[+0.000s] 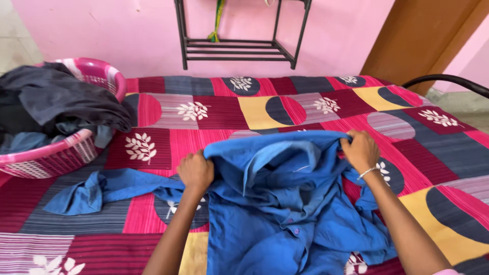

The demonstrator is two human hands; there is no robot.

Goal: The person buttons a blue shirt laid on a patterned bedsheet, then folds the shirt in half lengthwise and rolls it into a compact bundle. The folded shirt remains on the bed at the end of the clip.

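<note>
A blue button-up shirt (285, 203) lies crumpled on the patterned bedsheet (214, 112), collar end away from me. My left hand (195, 171) grips the shirt at its left shoulder. My right hand (360, 148) grips the right shoulder, a thin bracelet on that wrist. One sleeve (97, 191) trails out to the left across the sheet. The shirt's upper edge is lifted slightly between both hands.
A pink laundry basket (66, 153) heaped with dark clothes (56, 99) sits at the bed's left edge. A black metal rack (239, 48) stands against the pink wall behind. A wooden door (423, 35) and a dark bed rail (448, 79) are at the right.
</note>
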